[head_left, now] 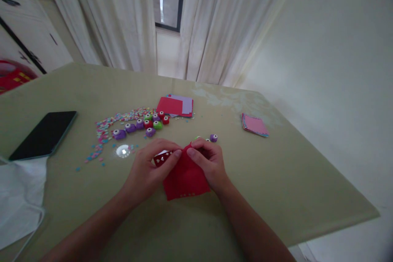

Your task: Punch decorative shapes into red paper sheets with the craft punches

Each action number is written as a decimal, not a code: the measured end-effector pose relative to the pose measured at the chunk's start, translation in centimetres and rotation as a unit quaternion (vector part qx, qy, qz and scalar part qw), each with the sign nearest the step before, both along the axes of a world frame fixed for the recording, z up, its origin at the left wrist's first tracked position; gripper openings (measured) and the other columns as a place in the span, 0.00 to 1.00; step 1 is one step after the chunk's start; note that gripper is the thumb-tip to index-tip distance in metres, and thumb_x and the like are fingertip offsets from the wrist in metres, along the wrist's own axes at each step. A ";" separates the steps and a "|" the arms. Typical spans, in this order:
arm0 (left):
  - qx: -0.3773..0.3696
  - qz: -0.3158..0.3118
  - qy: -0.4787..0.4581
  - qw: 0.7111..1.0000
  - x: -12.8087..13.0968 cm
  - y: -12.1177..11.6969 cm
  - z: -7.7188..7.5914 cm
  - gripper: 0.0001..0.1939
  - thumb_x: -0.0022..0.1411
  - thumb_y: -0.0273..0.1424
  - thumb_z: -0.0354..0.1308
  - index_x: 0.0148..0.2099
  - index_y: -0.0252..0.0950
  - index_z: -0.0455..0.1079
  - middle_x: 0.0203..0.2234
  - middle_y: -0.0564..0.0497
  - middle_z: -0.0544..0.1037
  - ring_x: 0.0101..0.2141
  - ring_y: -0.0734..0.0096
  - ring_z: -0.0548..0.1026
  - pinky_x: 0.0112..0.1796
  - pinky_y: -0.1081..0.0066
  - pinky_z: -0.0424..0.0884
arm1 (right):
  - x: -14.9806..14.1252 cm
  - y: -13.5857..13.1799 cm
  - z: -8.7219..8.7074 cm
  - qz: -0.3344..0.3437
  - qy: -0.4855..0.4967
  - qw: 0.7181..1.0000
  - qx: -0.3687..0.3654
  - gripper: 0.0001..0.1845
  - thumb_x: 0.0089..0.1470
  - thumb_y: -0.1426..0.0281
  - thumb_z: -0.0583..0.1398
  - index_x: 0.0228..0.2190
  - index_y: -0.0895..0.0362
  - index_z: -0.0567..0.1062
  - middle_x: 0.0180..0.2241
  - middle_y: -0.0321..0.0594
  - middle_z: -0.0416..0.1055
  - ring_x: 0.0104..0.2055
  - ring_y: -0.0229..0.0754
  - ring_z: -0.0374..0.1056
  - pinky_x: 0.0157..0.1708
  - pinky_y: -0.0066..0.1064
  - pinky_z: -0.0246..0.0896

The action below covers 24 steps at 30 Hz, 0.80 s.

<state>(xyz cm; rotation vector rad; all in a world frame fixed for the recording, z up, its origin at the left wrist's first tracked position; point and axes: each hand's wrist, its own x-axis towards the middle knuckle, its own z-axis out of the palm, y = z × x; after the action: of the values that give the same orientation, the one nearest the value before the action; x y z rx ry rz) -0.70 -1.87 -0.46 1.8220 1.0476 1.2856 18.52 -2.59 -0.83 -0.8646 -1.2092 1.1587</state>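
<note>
Two bare hands working a red sheet over a pale green surface [276, 196]. The left hand [150, 166] pinches the upper edge of the red sheet [188, 176] between thumb and bent fingers; the right hand [211, 159] grips the same edge just beside it, thumb uppermost. The sheet lies between the two hands and extends below them toward the wearer, with small pale marks along its lower edge; whether it is cloth or paper cannot be told. A dark red strip [162, 158] with white marks shows at the fingers of the left hand, partly covered.

Beyond and to the left of the left hand, a group of eyed beads [148, 124], purple, red and green, borders a scatter of coloured bits [104, 125]. A purple bead [213, 138] sits just beyond the right hand, near others that the fingers partly hide. Farther beyond both hands is a pile of red and lilac cards [170, 105]; well to the right of the right hand is a stack of pink cards [254, 125]. Well to the left of the left hand lie a black tablet [46, 135] and, nearer the wearer, a white mask [20, 204].
</note>
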 end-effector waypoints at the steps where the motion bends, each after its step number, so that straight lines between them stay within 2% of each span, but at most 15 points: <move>1: -0.012 0.000 -0.004 1.000 0.0 0.0 0.0 0.06 0.70 0.35 0.64 0.42 0.42 0.82 0.36 0.51 0.86 0.37 0.64 0.82 0.41 0.67 0.76 | 0.0 0.0 0.0 0.000 0.001 1.000 -0.002 0.07 0.56 0.64 0.73 0.29 0.52 0.83 0.27 0.34 0.74 0.29 0.37 0.66 0.30 0.28 0.62; 7: -0.069 0.025 -0.029 0.997 0.0 0.4 -0.1 0.09 0.69 0.40 0.64 0.40 0.42 0.82 0.34 0.51 0.85 0.35 0.64 0.82 0.35 0.70 0.77 | -0.1 -0.1 0.3 -0.011 -0.016 1.000 -0.020 0.10 0.55 0.61 0.72 0.28 0.53 0.82 0.26 0.34 0.74 0.28 0.37 0.65 0.29 0.29 0.60; 10: -0.096 0.016 -0.037 0.995 0.0 0.6 -0.4 0.11 0.67 0.43 0.66 0.43 0.42 0.83 0.35 0.50 0.86 0.34 0.63 0.82 0.32 0.70 0.77 | 0.0 0.2 0.2 -0.029 -0.034 0.998 -0.035 0.11 0.56 0.60 0.72 0.28 0.53 0.83 0.26 0.34 0.75 0.27 0.37 0.66 0.28 0.29 0.60; 13: -0.096 0.009 -0.017 0.995 0.0 0.8 -0.9 0.11 0.65 0.43 0.67 0.43 0.42 0.84 0.33 0.50 0.85 0.33 0.64 0.81 0.29 0.72 0.74 | 0.0 0.5 -0.1 -0.043 -0.065 0.996 -0.054 0.11 0.55 0.59 0.71 0.29 0.53 0.83 0.26 0.35 0.76 0.27 0.38 0.67 0.29 0.30 0.61; 17: -0.088 0.000 -0.004 0.996 0.0 1.2 -1.2 0.09 0.64 0.40 0.67 0.38 0.41 0.82 0.29 0.51 0.83 0.30 0.67 0.77 0.31 0.72 0.73 | 0.4 0.9 -0.3 -0.036 -0.114 0.991 -0.062 0.12 0.55 0.58 0.71 0.31 0.54 0.84 0.28 0.37 0.79 0.29 0.40 0.70 0.29 0.30 0.63; 21: -0.129 0.016 -0.092 0.987 -0.2 1.7 -1.1 0.11 0.64 0.42 0.68 0.38 0.40 0.78 0.29 0.51 0.82 0.29 0.67 0.77 0.29 0.72 0.73 | 0.9 1.1 -0.3 -0.024 -0.144 0.988 -0.046 0.13 0.54 0.58 0.72 0.34 0.54 0.84 0.30 0.38 0.81 0.30 0.41 0.72 0.31 0.31 0.65; 24: -0.190 -0.016 -0.158 0.969 -0.2 2.0 -0.9 0.16 0.62 0.44 0.70 0.47 0.41 0.79 0.35 0.50 0.85 0.33 0.63 0.82 0.32 0.69 0.77 | 1.4 1.5 -0.5 -0.065 -0.146 0.987 -0.031 0.12 0.55 0.58 0.71 0.32 0.54 0.83 0.29 0.38 0.80 0.29 0.41 0.72 0.29 0.30 0.65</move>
<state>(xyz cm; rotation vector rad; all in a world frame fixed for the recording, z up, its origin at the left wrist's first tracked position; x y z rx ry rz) -0.86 0.10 -1.33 1.2947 1.0008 1.2093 19.90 -1.11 -1.29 -1.1733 -1.3356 0.9922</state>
